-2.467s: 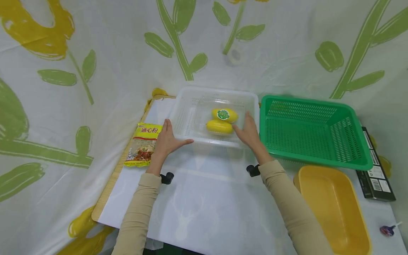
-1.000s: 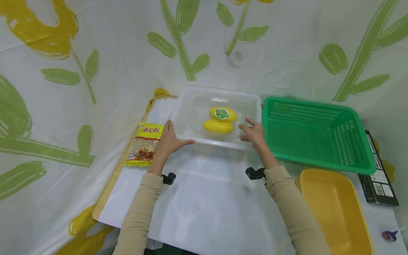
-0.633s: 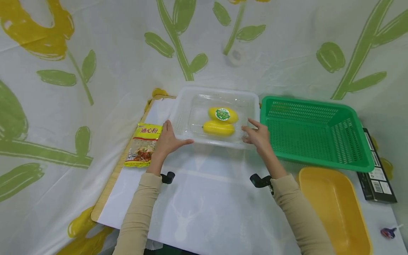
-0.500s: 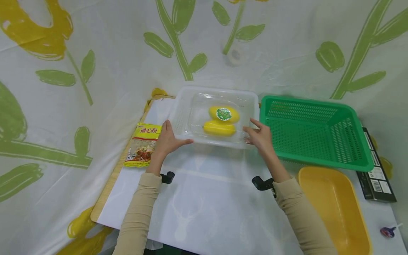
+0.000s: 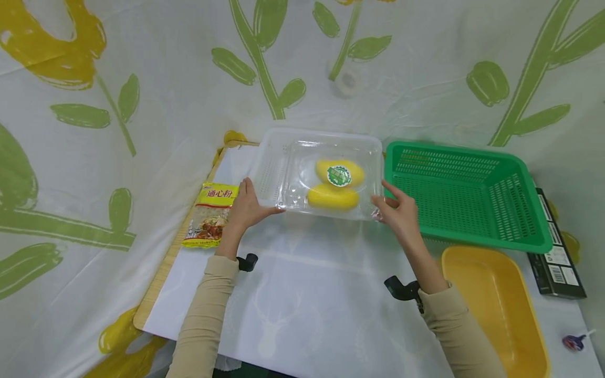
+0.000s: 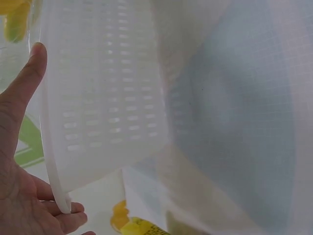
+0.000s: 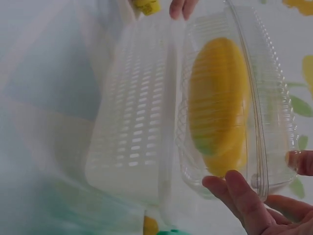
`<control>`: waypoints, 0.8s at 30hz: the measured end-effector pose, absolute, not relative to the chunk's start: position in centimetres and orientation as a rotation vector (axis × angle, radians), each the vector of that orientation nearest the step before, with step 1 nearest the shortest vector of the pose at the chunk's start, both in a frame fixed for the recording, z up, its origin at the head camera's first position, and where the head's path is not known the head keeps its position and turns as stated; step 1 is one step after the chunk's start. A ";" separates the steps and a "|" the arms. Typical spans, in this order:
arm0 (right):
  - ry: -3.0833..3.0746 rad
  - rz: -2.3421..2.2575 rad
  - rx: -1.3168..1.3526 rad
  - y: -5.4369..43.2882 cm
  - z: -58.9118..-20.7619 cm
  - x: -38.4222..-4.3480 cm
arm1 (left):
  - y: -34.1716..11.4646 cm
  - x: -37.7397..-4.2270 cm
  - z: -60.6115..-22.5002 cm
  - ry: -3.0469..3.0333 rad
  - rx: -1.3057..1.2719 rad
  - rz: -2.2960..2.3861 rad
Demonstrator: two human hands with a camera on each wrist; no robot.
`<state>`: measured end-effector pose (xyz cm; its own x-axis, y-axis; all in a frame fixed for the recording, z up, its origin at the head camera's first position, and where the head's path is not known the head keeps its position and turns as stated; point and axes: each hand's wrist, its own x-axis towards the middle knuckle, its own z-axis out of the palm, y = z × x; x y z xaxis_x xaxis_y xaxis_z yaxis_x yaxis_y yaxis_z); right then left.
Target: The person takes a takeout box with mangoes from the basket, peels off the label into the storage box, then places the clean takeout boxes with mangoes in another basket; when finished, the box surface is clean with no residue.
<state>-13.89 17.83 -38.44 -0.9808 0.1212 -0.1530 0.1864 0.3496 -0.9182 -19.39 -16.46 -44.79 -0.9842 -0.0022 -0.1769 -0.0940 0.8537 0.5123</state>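
My right hand (image 5: 402,212) pinches the right end of a clear plastic clamshell box (image 5: 299,181) holding two yellow, mango-like fruits (image 5: 333,197). A round green-and-white sticker (image 5: 339,176) shows over the far fruit. In the right wrist view, fingers and thumb are on either side of the box end, and the box is up at rim height. Below it stands a white perforated basket (image 5: 270,163). The left hand (image 5: 246,210) grips the basket's near left corner, its thumb along the front rim and fingertips curled at the rim in the left wrist view.
A yellow-labelled pasta bag (image 5: 210,215) lies left of the basket. To the right are a green basket (image 5: 472,239), a yellow tub (image 5: 491,294), a black box (image 5: 557,262) and a lollipop (image 5: 574,342). A patterned cloth (image 5: 416,79) hangs behind the table (image 5: 302,304).
My right hand has taken hold of the clamshell's right end and lifted it from inside the white basket, shifting right and nearer. The left hand stays at the basket corner.
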 end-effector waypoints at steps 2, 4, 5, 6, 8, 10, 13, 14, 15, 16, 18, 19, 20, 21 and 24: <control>2.542 -1.730 0.271 17.9 -38.4 -13.4 | -16.5 -19.4 -44.8 2.858 -0.066 0.805; 2.555 -1.718 0.250 17.9 -38.4 -13.0 | -16.5 -19.4 -44.8 2.853 -0.063 0.801; 2.563 -1.715 0.240 17.8 -38.3 -12.8 | -16.5 -19.3 -44.8 2.852 -0.061 0.797; 2.578 -1.701 0.231 17.8 -38.3 -12.5 | -16.5 -19.3 -44.8 2.851 -0.061 0.790; 2.618 -1.683 0.200 17.7 -38.2 -12.1 | -16.5 -19.3 -44.8 2.851 -0.069 0.788; 2.652 -1.675 0.176 17.6 -38.2 -11.6 | -16.5 -19.2 -44.8 2.856 -0.075 0.791; 2.691 -1.668 0.150 17.5 -38.2 -10.9 | -16.5 -19.2 -44.8 2.861 -0.082 0.802; 2.699 -1.666 0.147 17.5 -38.2 -10.7 | -16.5 -19.2 -44.8 2.860 -0.084 0.806; 2.703 -1.667 0.146 17.5 -38.3 -10.5 | -16.5 -19.2 -44.8 2.859 -0.087 0.810; 2.707 -1.667 0.144 17.5 -38.3 -10.3 | -16.5 -19.2 -44.8 2.856 -0.087 0.812; 2.706 -1.678 0.139 17.5 -38.3 -9.9 | -16.5 -19.2 -44.8 2.850 -0.086 0.811; 2.707 -1.684 0.136 17.5 -38.3 -9.7 | -16.5 -19.3 -44.7 2.848 -0.086 0.813; 2.704 -1.694 0.136 17.5 -38.4 -9.5 | -16.4 -19.3 -44.7 2.847 -0.086 0.810; 2.703 -1.701 0.136 17.5 -38.4 -9.3 | -16.4 -19.3 -44.7 2.846 -0.083 0.808; 2.711 -1.708 0.129 17.4 -38.6 -8.7 | -16.4 -19.3 -44.7 2.844 -0.084 0.797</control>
